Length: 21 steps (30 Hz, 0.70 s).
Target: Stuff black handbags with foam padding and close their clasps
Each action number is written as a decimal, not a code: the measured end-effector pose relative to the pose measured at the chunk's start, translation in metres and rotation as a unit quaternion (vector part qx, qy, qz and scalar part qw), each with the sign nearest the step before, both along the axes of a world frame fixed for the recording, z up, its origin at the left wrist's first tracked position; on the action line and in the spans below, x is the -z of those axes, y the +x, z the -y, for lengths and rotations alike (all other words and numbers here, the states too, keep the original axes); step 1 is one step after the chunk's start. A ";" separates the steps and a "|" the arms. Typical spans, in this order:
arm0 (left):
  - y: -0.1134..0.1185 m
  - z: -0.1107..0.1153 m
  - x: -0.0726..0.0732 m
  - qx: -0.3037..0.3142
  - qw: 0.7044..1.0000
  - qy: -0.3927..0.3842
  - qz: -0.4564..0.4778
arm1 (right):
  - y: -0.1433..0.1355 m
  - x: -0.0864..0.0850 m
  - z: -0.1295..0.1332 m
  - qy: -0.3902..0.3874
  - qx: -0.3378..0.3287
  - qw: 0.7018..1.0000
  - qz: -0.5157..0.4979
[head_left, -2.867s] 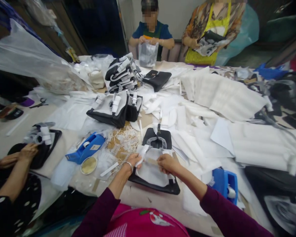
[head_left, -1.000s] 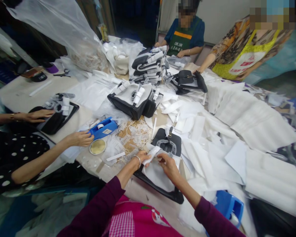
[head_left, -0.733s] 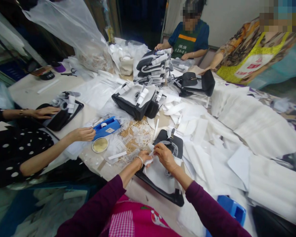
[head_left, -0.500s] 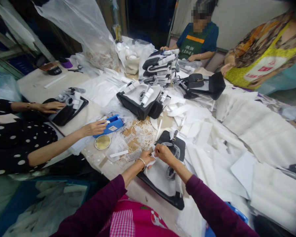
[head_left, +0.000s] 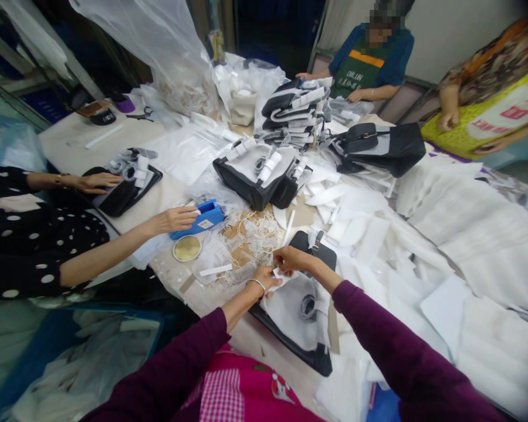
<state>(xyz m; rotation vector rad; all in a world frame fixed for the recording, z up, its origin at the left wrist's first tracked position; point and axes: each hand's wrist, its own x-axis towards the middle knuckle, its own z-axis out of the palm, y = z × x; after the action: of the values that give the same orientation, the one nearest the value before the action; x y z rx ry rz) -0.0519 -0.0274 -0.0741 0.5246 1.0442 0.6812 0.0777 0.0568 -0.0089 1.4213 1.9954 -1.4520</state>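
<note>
Black bag [head_left: 286, 310]: laid on the tabletop [head_left: 254, 344], toward five to six o'clock from the hands, with a pale sheet spread over it and a clear-wrapped ring [head_left: 308, 306] set on its right side.
Left hand [head_left: 268, 281]: closed around a white wrap [head_left: 281, 275] at the bag's upper left.
Right hand [head_left: 289, 261]: fingertips bunched narrowly at the same wrap; whether anything is pinched cannot be told.
Blue tape dispenser [head_left: 207, 218]: touched by a co-worker's hand [head_left: 176, 220], between ten and eleven o'clock of the bag; its label is too small to be read.
Green apron [head_left: 356, 73]: worn between twelve and one o'clock; "OMLUN" seems to be printed on it.
Yellow apron [head_left: 493, 123]: worn between one and two o'clock, its red lettering blurred.
</note>
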 end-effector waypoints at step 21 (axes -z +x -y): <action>-0.041 0.032 -0.057 -0.057 0.997 -0.039 0.020 | 0.019 0.009 0.053 0.350 -0.206 0.912 -0.054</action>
<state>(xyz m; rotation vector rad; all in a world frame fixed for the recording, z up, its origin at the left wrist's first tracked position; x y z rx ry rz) -0.0931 -0.0591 -0.0173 0.3848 1.0639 0.7447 0.0966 0.0034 -0.0179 1.0240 2.8374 -0.6616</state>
